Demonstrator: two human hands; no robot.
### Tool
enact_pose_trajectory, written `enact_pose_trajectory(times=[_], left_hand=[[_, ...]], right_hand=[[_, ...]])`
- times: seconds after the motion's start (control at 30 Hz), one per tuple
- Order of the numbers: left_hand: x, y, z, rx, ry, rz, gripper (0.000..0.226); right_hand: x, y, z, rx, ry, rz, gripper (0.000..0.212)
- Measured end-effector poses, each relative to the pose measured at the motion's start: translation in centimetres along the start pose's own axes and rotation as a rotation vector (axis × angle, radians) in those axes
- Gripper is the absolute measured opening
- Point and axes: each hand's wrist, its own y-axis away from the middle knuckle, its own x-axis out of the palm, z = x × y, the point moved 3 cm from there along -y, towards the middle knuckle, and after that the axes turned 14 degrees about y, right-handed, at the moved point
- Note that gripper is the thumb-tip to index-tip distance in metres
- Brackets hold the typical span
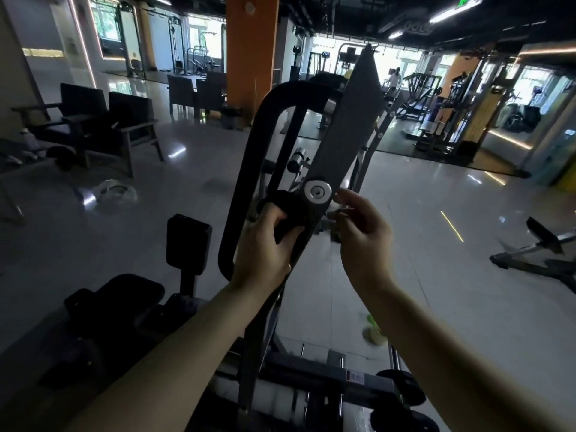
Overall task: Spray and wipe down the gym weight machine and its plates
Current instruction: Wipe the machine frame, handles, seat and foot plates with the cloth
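Black cloth [290, 210], bunched: we list it first, clamped in the left hand [265, 241], whose fingers and thumb curl round it and press it to the weight machine [299, 367] just left of the pivot cap [318, 191].

Grey steel arm [352, 120]: a flat plate of the weight machine, rising tilted to the upper right from the pivot cap, which is a round polished disc.

Black tube frame [246, 169]: a curved loop left of the grey steel arm. We place the left hand between the two.

Right hand [364, 232]: raised just right of the pivot cap, fingers curled toward it and blurred. We cannot tell whether they pinch anything or touch the metal.

Padding: an upright back pad [188, 240] on a post and a low seat pad [124, 294], both lower left, well apart from the hands.

Plates [402, 388]: dark discs at the bottom right, low on the weight machine.

Floor [436, 291]: pale glossy tile. On it we note a white bag [115, 193] at left, a blurred yellow-green object [374, 330] below the right hand, and a bench [536, 247] at far right.

Background: orange pillar [252, 42] at centre, dark armchairs [103, 120] at left, further machines [436, 120] at right.
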Motion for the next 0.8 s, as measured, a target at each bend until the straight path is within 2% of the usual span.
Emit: enact_pose_trajectory(times=[0.1, 0.23, 0.3, 0.43, 0.53, 0.67, 0.8], left_hand=[[-0.8, 3.5, 2.4, -0.104, -0.062, 0.033, 0.028], [-1.1, 3.7, 2.7, -0.2, -0.041, -0.045, 0.023], [-0.8, 1.9, 1.2, -0.169, -0.004, -0.074, 0.02], [0.6, -1.4, -2.4, 0.029, 0.048, -0.121, 0.023], [0.9, -1.0, -1.9, 0.072, -0.012, -0.125, 0.024], [-0.2, 3.5, 2.2, -0.092, -0.133, -0.096, 0.025], [-0.9, 3.9, 2.9, -0.183, -0.097, -0.101, 0.02]], right_hand=[[0.5, 1.0, -2.3, 0.036, 0.057, 0.024, 0.049], [1.3, 2.5, -4.2, 0.068, 0.115, 0.087, 0.049], [1.6, 2.7, -4.5, 0.07, 0.128, 0.112, 0.046], [1.7, 1.8, -4.4, 0.089, 0.088, 0.068, 0.041], [1.6, 1.5, -4.4, 0.082, 0.065, 0.071, 0.041], [1.5, 2.4, -4.9, 0.089, 0.051, 0.124, 0.043], [2.0, 3.2, -5.5, 0.107, 0.054, 0.147, 0.042]])
